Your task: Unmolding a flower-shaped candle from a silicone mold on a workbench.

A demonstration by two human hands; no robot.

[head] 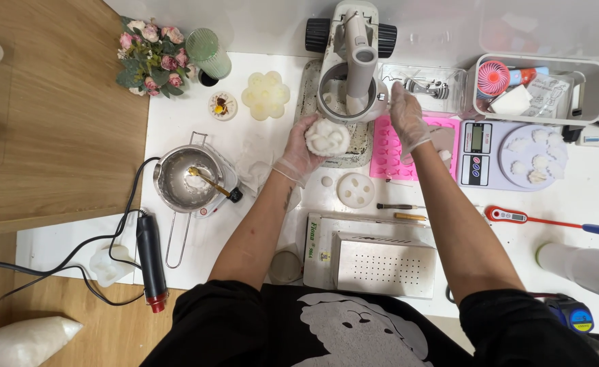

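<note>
Landmark: the grey-and-white upright stand machine with a round bowl-like ring [351, 81], at the far middle of the white desk [177, 122].

1. Left hand [299, 153], in a thin clear glove. Its fingers are curled under and around a white, lumpy, flower-like moulded piece [327, 137], cupping it from below just in front of the machine's ring, seemingly so the soft-looking shape is carried by the palm and not pinched.

2. Right hand [407, 115], gloved alike. It is raised just right of the machine, fingers spread and empty, touching nothing that can be made out (the wrist hovers over the pink tray).

3. Pink silicone mould tray with small cavities [391, 156], flat on the desk right of the machine, cavities facing up.

4. White digital scale with a round pan holding small white flower pieces [517, 153], farther right of the machine.

5. Small round white mould with a few hollows [356, 190], in front of the machine, near the held piece.

6. Steel melting pot with a gold spoon in it [187, 180], well left of the machine on a small heater, its handle pointing towards the person.

7. Black-and-red heat gun [151, 261], lying corded, left and nearer the person.

8. Red-headed probe thermometer [510, 216], lying flat, right and nearer.

9. Perforated metal box [381, 265], directly in front of the person, well clear of the machine.
</note>
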